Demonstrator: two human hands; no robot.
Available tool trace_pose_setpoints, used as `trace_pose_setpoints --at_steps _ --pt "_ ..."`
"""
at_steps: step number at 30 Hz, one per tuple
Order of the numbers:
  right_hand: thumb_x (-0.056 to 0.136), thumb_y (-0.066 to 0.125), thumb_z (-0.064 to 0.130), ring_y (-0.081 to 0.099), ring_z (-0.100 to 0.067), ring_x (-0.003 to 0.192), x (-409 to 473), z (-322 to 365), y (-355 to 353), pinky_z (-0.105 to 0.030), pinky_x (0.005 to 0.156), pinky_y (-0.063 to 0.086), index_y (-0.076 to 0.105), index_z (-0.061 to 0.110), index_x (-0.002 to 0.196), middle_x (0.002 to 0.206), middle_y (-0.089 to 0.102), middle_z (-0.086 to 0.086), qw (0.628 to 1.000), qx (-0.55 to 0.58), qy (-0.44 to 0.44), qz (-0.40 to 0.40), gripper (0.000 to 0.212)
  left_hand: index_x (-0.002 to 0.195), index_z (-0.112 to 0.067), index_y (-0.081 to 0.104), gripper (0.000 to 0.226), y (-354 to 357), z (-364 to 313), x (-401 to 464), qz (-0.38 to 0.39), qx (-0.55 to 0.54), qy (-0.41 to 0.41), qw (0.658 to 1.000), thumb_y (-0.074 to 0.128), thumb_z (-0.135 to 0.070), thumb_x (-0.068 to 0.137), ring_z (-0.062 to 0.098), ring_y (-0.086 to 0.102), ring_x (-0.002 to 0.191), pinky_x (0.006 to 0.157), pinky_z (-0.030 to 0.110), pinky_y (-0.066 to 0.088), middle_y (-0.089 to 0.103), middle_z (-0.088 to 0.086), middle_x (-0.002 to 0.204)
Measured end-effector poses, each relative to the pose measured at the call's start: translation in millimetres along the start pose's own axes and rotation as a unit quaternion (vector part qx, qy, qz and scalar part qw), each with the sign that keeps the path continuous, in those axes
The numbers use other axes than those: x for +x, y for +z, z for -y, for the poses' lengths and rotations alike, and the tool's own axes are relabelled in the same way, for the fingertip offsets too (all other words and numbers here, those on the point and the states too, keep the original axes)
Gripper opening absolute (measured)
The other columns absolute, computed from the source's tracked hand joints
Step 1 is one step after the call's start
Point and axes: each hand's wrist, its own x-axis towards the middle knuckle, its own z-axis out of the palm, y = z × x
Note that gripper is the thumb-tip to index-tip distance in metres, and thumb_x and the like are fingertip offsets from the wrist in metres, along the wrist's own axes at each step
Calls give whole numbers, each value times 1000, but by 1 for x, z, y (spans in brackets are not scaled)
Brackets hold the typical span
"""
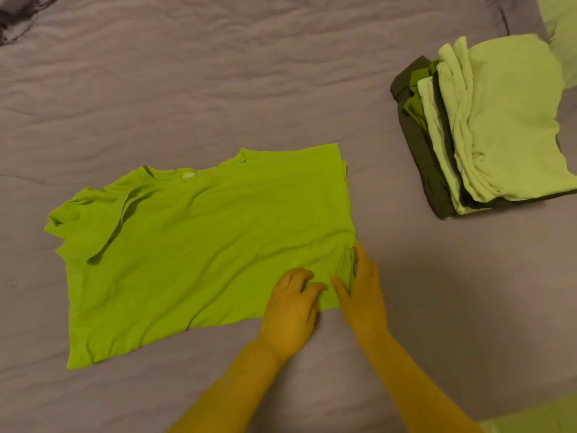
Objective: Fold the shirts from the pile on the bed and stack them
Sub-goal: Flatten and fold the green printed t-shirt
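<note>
Lying spread across the middle of the bed [218, 73], the bright green shirt [199, 251] has its collar toward the left edge and its hem end toward the right, already doubled lengthwise, judging by the layered edges at its far right corner. Both hands work at the shirt's near right corner: the left hand [292, 310] rests on the cloth with fingers curled and bunching a small ridge of fabric, while the right hand [363, 295] lies along the shirt's right edge, fingers straight and together, thumb spread onto the cloth. That pairing looks meant to pin and square up the corner so the layers line up before the next fold. One sleeve lies folded in over the chest, probably to keep the outline narrow. Toward the far right edge of the bed sits the stack [487, 129] of folded shirts, pale green on top with darker ones beneath, well apart from the working area, presumably so it stays undisturbed.
</note>
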Motion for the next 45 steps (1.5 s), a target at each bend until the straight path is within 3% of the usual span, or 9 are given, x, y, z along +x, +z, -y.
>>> trace_pose_setpoints --at_steps 5,8,12,17,23,29,33,38,45 --pt "87 53 -8 49 -46 114 -19 -11 -9 -47 90 42 40 -2 137 131 45 -30 994 -84 2 -69 52 103 -14 74 50 -23 36 -32 14 100 -76 992 81 -10 54 38 66 100 81 50 55 69 15 111" --pt "74 56 -6 56 -53 106 -31 10 4 -57 81 48 57 -4 123 124 55 -32 955 -237 -146 -100 49 106 -16 73 61 -35 59 -52 22 127 -93 987 86 -11 47 38 65 104 81 51 55 67 15 116" --pt "77 49 22 64 -33 106 -46 46 45 -49 78 54 74 20 103 117 67 -12 854 -369 -367 31 37 109 -20 72 66 -54 87 -73 17 153 -112 982 86 -14 45 36 65 105 82 50 55 66 13 119" --pt "77 45 21 67 -42 93 -54 89 89 -57 72 55 75 8 80 96 71 -19 884 -363 -293 26 33 107 -10 72 59 -91 144 -99 -17 140 -210 967 86 -6 50 44 64 101 78 55 54 66 23 114" --pt "65 81 24 63 -29 109 -58 175 172 -51 83 53 73 16 104 114 69 -8 820 -391 -408 95 41 144 -14 36 52 -123 225 -120 -28 142 -291 946 44 -13 93 43 23 140 111 54 23 27 20 152" --pt "69 78 46 54 -35 121 -24 218 232 -60 91 44 62 26 123 129 60 -9 786 -447 -419 88 60 147 -28 27 57 -158 298 -113 -30 235 -166 957 45 -42 96 36 13 145 112 60 12 25 6 156" --pt "89 49 54 24 -39 140 8 244 258 -63 107 20 30 34 144 153 29 -12 766 -466 -433 90 62 150 -34 2 62 -183 339 -86 3 249 -190 950 30 -51 97 31 -10 146 115 54 -4 -13 4 159" --pt "97 26 52 -3 -33 145 51 288 274 -59 112 4 7 34 149 159 -6 -8 801 -486 -343 69 59 151 -16 7 72 -206 343 -75 -134 18 -347 928 48 -31 94 34 24 138 109 43 24 18 18 155" --pt "95 46 38 16 -37 143 -11 260 276 -55 111 18 28 25 147 156 15 -16 814 -456 -349 84 56 129 -4 42 54 -159 292 -123 -125 -331 -434 828 66 -27 86 29 54 116 79 28 39 56 15 127"
